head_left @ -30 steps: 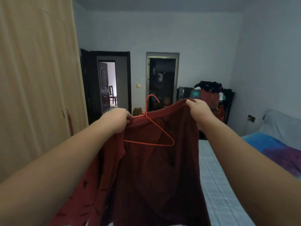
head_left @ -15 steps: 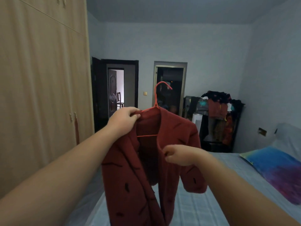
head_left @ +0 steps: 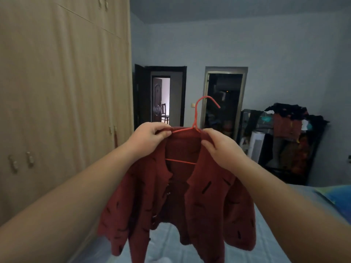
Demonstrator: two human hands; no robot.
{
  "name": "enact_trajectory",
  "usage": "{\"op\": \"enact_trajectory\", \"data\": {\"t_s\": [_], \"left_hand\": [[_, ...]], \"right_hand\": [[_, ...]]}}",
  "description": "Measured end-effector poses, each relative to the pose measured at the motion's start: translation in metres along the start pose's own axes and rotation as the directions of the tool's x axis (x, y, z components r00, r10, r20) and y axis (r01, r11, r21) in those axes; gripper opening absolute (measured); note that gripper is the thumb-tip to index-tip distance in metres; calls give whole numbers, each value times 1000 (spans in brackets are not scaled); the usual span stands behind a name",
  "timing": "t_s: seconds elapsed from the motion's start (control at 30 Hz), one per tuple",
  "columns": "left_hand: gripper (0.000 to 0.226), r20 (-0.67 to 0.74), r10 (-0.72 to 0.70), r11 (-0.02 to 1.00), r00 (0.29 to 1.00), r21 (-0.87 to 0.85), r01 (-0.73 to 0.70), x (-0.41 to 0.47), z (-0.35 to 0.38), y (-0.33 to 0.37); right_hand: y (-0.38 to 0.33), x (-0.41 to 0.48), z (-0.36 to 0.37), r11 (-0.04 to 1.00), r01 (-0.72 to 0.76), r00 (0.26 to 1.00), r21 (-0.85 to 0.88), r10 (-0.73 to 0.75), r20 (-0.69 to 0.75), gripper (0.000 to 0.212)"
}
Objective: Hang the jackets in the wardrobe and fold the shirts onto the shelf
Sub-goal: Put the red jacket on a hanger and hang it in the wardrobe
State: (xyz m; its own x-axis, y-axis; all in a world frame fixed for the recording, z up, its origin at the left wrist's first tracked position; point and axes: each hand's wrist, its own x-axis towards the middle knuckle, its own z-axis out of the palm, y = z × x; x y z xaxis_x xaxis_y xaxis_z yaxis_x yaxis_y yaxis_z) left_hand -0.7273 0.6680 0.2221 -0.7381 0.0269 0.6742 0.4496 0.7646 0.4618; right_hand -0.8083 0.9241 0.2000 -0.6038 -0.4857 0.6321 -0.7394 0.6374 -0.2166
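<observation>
Your right hand (head_left: 220, 149) moved up from jacket front to collar. Wardrobe (head_left: 57, 92) at left, doors closed. Bed (head_left: 171, 242) below, partly hidden by red jacket (head_left: 199, 202) held on red hanger (head_left: 196, 118). Left hand (head_left: 150, 138) pinches left shoulder, right hand pinches right collar. Clothes rack (head_left: 288, 133) beyond, dim.

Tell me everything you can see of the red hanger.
The hanger is thin, red, seemingly coated wire. Its open hook stands upright above the collar of the jacket, curling right. One sloped arm and the lower bar show in the open neck; the rest is hidden inside. The left hand and right hand pinch the jacket's shoulders over it, held up above the bed.
</observation>
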Motion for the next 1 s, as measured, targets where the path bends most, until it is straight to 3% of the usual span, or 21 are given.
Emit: {"op": "enact_trajectory", "data": {"t_s": [0.23, 0.47, 0.6, 0.77, 0.87, 1.0], "left_hand": [[17, -6, -98, 971, 995, 218, 97, -25, -14, -7], [31, -80, -168, 906, 982, 380, 186, -51, -35, -6], [27, -89, -241, 842, 967, 477, 254, -83, -71, -12], [20, -318, -295, 689, 901, 582, 431, -138, -143, -12], [21, -351, -329, 630, 876, 609, 481, -166, -185, -12], [8, -365, -346, 601, 864, 621, 503, -223, -252, -8]], "right_hand": [[-24, 6, 44, 962, 70, 995, 265, -85, 47, 23], [-73, 40, 79, 939, 208, 969, 274, -237, 76, 26], [-112, 42, 99, 881, 317, 930, 352, -361, 64, 21], [-156, 49, 127, 861, 292, 922, 416, -369, 117, 19], [-198, 57, 132, 825, 307, 880, 474, -436, 189, 18], [-284, 59, 126, 727, 448, 746, 520, -625, 231, 22]]}}
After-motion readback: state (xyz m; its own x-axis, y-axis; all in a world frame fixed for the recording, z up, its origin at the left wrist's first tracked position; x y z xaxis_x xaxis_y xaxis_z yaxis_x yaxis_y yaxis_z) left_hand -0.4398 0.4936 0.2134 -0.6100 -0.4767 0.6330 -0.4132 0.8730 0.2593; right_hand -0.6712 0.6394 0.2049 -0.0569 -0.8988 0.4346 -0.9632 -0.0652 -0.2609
